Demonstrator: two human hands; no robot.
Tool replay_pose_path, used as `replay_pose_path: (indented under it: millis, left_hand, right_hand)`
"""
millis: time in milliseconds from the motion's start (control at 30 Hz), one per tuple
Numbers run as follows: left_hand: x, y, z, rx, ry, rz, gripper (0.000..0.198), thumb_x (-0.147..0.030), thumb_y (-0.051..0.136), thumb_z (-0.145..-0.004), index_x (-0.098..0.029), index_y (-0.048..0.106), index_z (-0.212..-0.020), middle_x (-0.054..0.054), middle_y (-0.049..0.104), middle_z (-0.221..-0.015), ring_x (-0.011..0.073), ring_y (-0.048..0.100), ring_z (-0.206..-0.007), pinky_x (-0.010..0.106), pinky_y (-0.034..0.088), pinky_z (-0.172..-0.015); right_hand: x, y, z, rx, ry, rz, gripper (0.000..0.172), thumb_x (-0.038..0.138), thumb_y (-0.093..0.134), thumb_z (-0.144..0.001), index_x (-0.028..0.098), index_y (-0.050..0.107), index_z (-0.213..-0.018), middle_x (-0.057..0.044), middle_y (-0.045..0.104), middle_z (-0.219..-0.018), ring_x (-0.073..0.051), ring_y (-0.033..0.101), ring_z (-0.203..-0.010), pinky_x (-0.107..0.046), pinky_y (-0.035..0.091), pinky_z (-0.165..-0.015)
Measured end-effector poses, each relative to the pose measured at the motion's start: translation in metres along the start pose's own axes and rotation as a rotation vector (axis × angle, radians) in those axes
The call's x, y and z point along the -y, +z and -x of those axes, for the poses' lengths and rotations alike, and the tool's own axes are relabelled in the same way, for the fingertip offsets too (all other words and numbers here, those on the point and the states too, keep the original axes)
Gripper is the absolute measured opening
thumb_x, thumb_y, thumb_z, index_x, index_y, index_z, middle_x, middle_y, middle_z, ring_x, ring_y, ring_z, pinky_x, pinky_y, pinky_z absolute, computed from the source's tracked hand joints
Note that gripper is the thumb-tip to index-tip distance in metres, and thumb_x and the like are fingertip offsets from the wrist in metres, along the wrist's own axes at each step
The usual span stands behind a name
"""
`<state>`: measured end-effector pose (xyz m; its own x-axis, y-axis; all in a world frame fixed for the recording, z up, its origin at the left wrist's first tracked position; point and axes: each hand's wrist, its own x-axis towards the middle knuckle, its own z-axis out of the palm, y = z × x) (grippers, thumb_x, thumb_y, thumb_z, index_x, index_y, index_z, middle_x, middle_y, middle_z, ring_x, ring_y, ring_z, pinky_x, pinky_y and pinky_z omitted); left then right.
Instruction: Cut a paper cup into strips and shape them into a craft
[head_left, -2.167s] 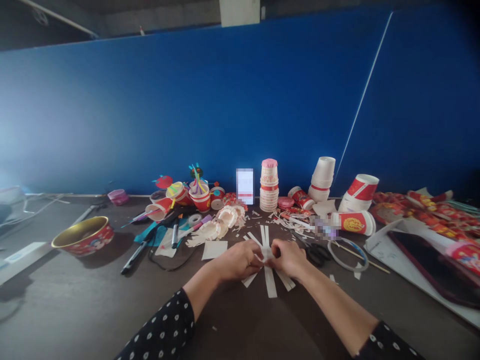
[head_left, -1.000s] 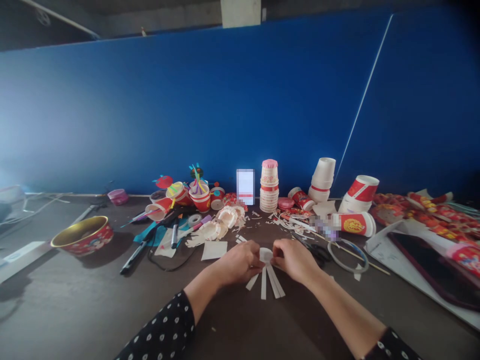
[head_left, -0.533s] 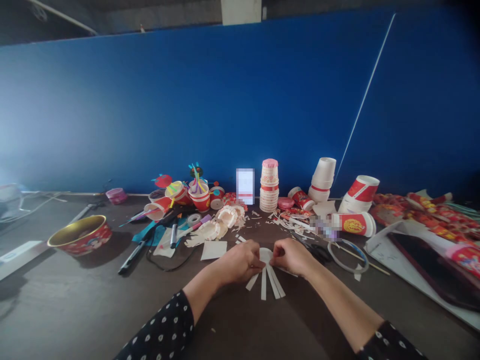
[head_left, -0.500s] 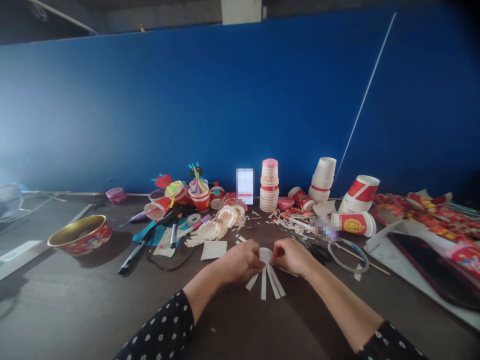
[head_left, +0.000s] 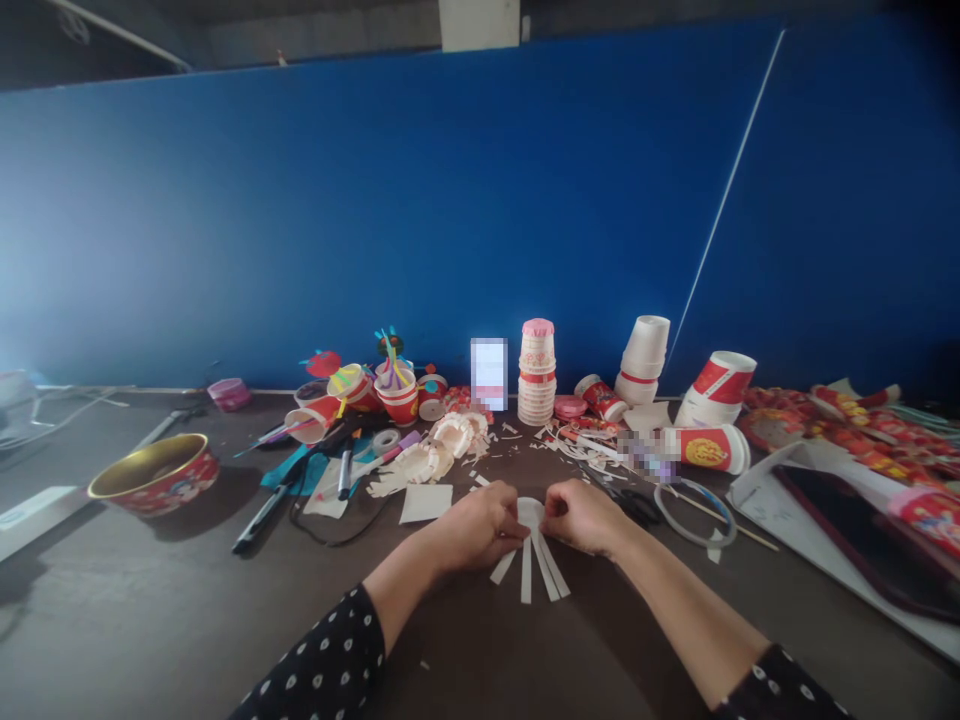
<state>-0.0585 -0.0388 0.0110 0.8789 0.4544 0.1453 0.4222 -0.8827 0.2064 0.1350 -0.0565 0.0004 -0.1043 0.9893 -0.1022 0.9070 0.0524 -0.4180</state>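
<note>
Both hands meet at the middle of the dark table [head_left: 187, 610]. My left hand [head_left: 480, 525] and my right hand [head_left: 581, 515] pinch the two sides of a white cut paper cup piece [head_left: 531, 512]. Its round base shows between my fingertips, and several white strips [head_left: 536, 570] fan out from it toward me, flat on the table. Both hands are closed on the piece, knuckles up.
Black scissors [head_left: 634, 505] and a wire ring [head_left: 686, 497] lie just right of my right hand. A white paper square [head_left: 425, 502] lies left. Behind are stacked paper cups [head_left: 537, 372], cut cup scraps [head_left: 431, 455], markers [head_left: 345, 470], a red-gold bowl [head_left: 154, 472] and a blue wall.
The paper strips that spread in all directions 2.2 s ago are now gathered on the near side only, with the round base showing. My hands have barely moved in the last second.
</note>
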Motion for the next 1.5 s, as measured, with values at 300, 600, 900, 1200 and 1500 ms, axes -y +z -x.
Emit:
replay_pose_path:
  millis: [300,600,900,1200,1500]
  left_hand:
    - [0.004,0.005,-0.002,0.002,0.027,-0.066,0.016,-0.028,0.054,-0.083,-0.021,0.068,-0.081,0.005,0.054,-0.085,0.0167,0.051,-0.082,0.025,0.041,-0.070]
    - [0.004,0.004,-0.001,0.000,0.038,-0.070,0.018,-0.029,0.052,-0.083,-0.021,0.068,-0.081,0.004,0.053,-0.083,0.0161,0.050,-0.080,0.025,0.040,-0.069]
    - [0.000,-0.001,-0.001,0.011,0.048,-0.060,0.016,-0.027,0.053,-0.083,-0.020,0.067,-0.079,0.005,0.055,-0.084,0.0159,0.050,-0.080,0.025,0.040,-0.071]
    - [0.000,-0.002,-0.002,0.012,0.062,-0.068,0.015,-0.026,0.055,-0.082,-0.019,0.067,-0.075,0.005,0.055,-0.082,0.0158,0.051,-0.079,0.025,0.040,-0.070]
    - [0.011,0.004,0.002,-0.103,-0.025,0.004,0.013,-0.024,0.057,-0.080,-0.022,0.069,-0.086,0.005,0.061,-0.092,0.0191,0.052,-0.093,0.033,0.039,-0.084]
  right_hand:
    - [0.013,-0.002,0.003,-0.028,0.076,0.100,0.009,0.032,0.062,-0.062,0.024,0.065,-0.066,-0.004,0.068,-0.075,-0.019,0.061,-0.072,-0.024,0.033,-0.053]
    - [0.022,-0.006,0.016,-0.062,0.071,0.090,0.006,0.026,0.059,-0.067,0.022,0.062,-0.065,-0.006,0.068,-0.074,-0.022,0.063,-0.078,-0.025,0.038,-0.058]
    - [0.009,0.006,0.003,0.105,0.124,-0.183,0.010,0.028,0.061,-0.064,0.020,0.057,-0.059,-0.001,0.062,-0.049,-0.014,0.062,-0.049,-0.018,0.036,-0.043]
    - [0.004,0.009,-0.003,0.130,0.131,-0.266,0.011,0.026,0.061,-0.060,0.019,0.054,-0.056,0.001,0.058,-0.042,-0.013,0.060,-0.044,-0.017,0.034,-0.039]
    - [0.001,0.012,-0.002,0.127,0.105,-0.305,0.011,0.028,0.062,-0.062,0.018,0.057,-0.061,0.001,0.062,-0.049,-0.012,0.061,-0.046,-0.016,0.035,-0.041]
